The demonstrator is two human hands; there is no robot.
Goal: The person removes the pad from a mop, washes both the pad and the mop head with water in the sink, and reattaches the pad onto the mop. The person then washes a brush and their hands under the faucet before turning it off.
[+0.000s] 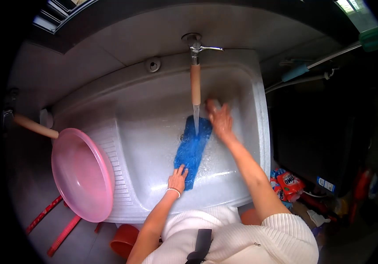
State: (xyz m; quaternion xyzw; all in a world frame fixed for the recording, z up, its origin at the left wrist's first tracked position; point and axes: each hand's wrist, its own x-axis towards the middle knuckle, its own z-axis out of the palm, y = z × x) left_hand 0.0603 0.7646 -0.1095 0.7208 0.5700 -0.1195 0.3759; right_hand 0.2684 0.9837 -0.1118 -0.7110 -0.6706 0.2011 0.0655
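A blue cloth [192, 152] lies stretched out on the bottom of the grey sink [145, 132], under water running from the tap [195, 83]. My left hand [178, 180], with a beaded bracelet at the wrist, rests on the cloth's lower left part with its fingers spread. To the right of the cloth's upper end is my right hand [220, 118], its fingers pointing up toward the back of the sink. A pale object shows by its fingertips, blurred; whether the hand grips it is unclear.
A pink basin [83, 176] stands tilted on the ribbed washboard at the left, beside a second tap [35, 126]. Red packets [288, 182] lie on the floor at the right. Below the sink's front edge is a red bucket [124, 241]. A blue-handled pole [295, 72] is at upper right.
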